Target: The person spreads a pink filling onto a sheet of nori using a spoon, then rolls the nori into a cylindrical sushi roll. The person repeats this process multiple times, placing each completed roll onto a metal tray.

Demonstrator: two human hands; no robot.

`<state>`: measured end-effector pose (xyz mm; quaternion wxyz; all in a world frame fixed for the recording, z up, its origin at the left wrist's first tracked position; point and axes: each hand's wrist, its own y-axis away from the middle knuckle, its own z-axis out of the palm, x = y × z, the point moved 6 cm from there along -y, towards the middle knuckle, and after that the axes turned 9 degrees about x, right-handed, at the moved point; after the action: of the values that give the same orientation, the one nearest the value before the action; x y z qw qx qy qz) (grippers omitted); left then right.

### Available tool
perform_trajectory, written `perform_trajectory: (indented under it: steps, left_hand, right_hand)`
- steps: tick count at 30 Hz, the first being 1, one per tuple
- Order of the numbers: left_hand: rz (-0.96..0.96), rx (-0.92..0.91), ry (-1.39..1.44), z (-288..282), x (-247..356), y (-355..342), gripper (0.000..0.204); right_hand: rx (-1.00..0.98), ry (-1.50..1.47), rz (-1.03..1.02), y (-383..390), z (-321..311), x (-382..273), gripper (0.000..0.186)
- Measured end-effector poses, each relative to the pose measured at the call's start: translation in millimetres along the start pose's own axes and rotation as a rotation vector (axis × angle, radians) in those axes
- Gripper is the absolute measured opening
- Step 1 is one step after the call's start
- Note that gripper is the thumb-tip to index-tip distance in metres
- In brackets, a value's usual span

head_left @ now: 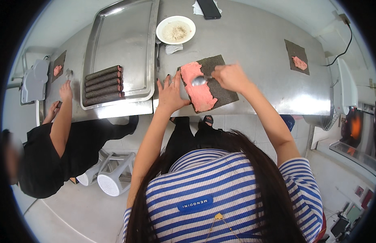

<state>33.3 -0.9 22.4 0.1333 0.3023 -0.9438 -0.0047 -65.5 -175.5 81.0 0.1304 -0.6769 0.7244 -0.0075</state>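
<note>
A dark seaweed sheet (223, 92) lies on the steel table, its left part coated with a band of pink paste (200, 99). My left hand (169, 91) is open at the sheet's left edge, fingers spread, thumb near the lower corner. My right hand (230, 77) grips a metal spoon (199, 81), whose bowl is down on the paste. Above my left hand, another utensil (158, 56) lies beside a white bowl (163, 31) of cloudy liquid with pale bits and a crumpled white paper (173, 48).
A steel tray (153, 12) holds several dark rolls (103, 81). A co-worker's hands (65, 91) work at left near another topped sheet (59, 60). A black phone (209, 9) lies at the back, a topped seaweed sheet (297, 50) at right. White stools (109, 180) stand below.
</note>
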Motion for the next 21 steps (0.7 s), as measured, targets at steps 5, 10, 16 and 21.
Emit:
perform_trajectory:
  steps: [5,10,16,21]
  left_hand:
    - [0.0,-0.027,0.018,-1.2,2.1,-0.5,0.126]
    - [0.004,-0.006,0.014,-0.5,1.0,-0.4,0.127]
    - [0.003,-0.014,0.015,-2.1,1.9,-1.6,0.126]
    - [0.025,0.011,0.018,1.1,-0.7,-0.8,0.126]
  right_hand:
    - [0.011,-0.03,0.006,5.7,14.9,3.4,0.014]
    - [0.054,0.011,-0.002,-27.3,22.0,16.1,0.014]
    - [0.111,0.049,0.193,-40.7,15.3,43.0,0.017]
    - [-0.02,-0.111,0.501,-12.5,13.2,49.8,0.021]
